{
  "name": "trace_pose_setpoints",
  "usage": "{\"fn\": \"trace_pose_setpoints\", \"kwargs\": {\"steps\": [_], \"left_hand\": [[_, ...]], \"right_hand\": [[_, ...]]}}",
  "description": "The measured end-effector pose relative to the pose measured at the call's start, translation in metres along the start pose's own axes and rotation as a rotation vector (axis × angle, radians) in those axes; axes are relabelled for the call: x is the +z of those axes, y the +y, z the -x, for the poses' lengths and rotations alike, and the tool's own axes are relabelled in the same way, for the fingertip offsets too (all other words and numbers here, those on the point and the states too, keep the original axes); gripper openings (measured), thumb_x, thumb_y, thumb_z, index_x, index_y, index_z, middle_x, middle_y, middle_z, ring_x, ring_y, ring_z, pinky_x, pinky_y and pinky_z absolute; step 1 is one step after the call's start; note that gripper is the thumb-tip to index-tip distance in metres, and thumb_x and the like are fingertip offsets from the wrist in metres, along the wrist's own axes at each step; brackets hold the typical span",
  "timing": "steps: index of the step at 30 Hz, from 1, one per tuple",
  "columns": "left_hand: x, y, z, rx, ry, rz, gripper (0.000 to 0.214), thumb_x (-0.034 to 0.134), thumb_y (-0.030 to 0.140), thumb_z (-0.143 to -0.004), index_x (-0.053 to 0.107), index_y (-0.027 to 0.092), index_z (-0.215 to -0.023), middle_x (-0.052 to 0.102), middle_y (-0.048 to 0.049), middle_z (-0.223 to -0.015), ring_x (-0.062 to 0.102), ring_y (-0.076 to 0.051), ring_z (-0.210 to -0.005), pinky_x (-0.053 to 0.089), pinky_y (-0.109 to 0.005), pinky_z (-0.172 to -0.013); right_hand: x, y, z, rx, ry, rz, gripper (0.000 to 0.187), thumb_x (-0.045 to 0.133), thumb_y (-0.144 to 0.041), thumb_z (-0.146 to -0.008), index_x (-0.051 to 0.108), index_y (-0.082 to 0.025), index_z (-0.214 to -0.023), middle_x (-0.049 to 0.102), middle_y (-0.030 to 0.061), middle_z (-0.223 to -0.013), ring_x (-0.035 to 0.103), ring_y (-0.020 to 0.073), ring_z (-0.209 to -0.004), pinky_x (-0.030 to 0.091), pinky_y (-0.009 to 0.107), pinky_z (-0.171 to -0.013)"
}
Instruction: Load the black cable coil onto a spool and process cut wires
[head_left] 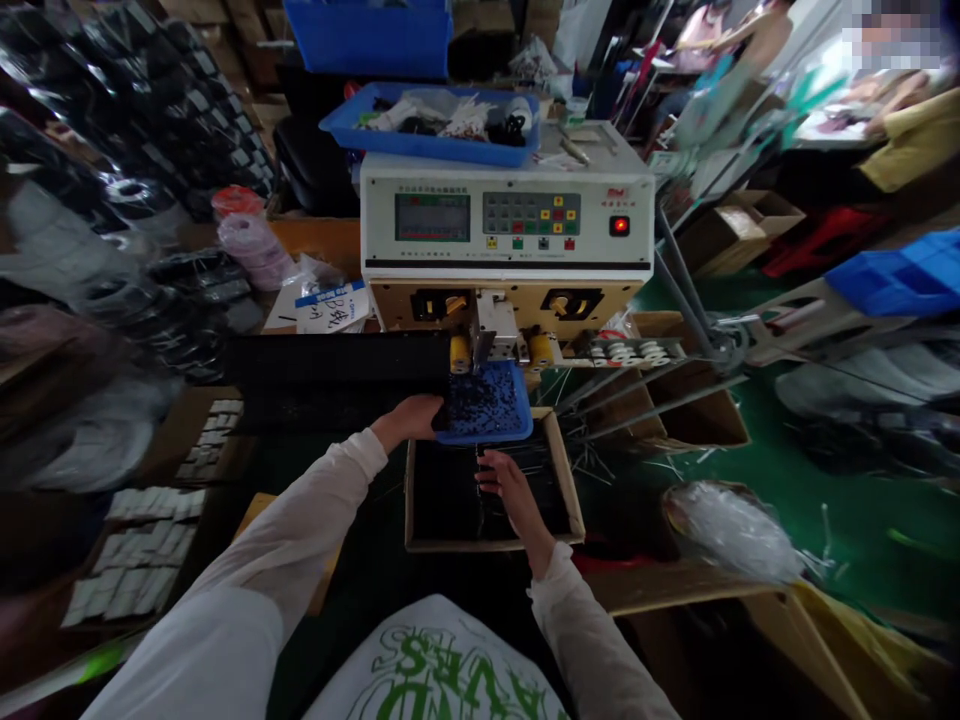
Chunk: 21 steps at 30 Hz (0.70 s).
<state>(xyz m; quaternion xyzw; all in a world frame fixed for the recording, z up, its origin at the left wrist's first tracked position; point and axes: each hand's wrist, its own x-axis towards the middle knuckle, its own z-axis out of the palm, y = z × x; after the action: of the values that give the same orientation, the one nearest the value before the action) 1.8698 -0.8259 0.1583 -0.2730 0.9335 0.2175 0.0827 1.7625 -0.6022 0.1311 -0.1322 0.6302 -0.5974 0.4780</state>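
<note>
My left hand (411, 418) is at the right end of a long black trough (330, 385), beside the left edge of a blue tray (517, 425) strewn with small black bits. Its fingers look closed, but their tips and what they grip are lost in the dark. Over a cardboard box (571, 510) my right hand (511, 488) hovers with fingers apart and slightly bent. A thin dark strand (480, 515) hangs near those fingertips; I cannot tell whether they touch it. Dark wires (525, 462) lie in the box. Above the tray stands a wire-cutting machine (510, 225) with its red switch lit.
Atop the machine sits a blue bin (427, 150) of cables. White boxes (139, 550) and wrapped coils (112, 420) crowd the left. On the right are metal rods (637, 410), a cardboard box (705, 410) and a bag of clear plastic (739, 530). People work at the far right.
</note>
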Motion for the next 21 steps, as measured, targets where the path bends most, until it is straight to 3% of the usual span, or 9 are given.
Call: {"fn": "trace_pose_setpoints", "kwargs": {"steps": [4,8,15,21], "left_hand": [[-0.016,-0.018,-0.010,0.033,-0.141,0.098,0.064,0.087,0.027,-0.047,0.065,0.021,-0.107,0.070,-0.0084,-0.106,0.066,-0.030,-0.099,0.049,-0.033,-0.086],[-0.025,-0.033,-0.018,0.016,-0.160,0.169,0.069,0.085,0.033,-0.048,0.065,0.018,-0.112,0.071,-0.0092,-0.110,0.067,-0.029,-0.101,0.050,-0.032,-0.087],[-0.023,-0.035,-0.007,0.052,0.028,0.180,0.054,0.069,0.023,-0.067,0.061,0.018,-0.120,0.070,-0.0088,-0.112,0.065,-0.027,-0.105,0.046,-0.033,-0.095],[-0.020,-0.035,0.008,0.110,0.250,0.213,0.048,0.062,0.017,-0.068,0.060,0.016,-0.116,0.067,-0.0107,-0.114,0.063,-0.026,-0.106,0.046,-0.034,-0.095]], "right_hand": [[-0.011,0.005,0.005,0.002,0.009,0.019,0.054,0.065,-0.068,-0.071,0.067,-0.022,-0.100,0.071,0.0067,-0.098,0.067,0.0183,-0.074,0.053,0.030,-0.064],[-0.022,0.013,0.005,0.027,0.046,0.052,0.057,0.068,-0.070,-0.065,0.067,-0.020,-0.094,0.072,0.0057,-0.088,0.067,0.0177,-0.069,0.051,0.029,-0.059],[-0.029,0.026,0.006,0.032,0.046,0.099,0.054,0.067,-0.068,-0.068,0.068,-0.019,-0.093,0.072,0.0059,-0.085,0.067,0.0173,-0.068,0.051,0.029,-0.058],[-0.018,0.009,0.002,-0.042,0.025,0.160,0.047,0.068,-0.060,-0.069,0.067,-0.019,-0.093,0.072,0.0062,-0.084,0.065,0.0169,-0.069,0.050,0.029,-0.060]]}}
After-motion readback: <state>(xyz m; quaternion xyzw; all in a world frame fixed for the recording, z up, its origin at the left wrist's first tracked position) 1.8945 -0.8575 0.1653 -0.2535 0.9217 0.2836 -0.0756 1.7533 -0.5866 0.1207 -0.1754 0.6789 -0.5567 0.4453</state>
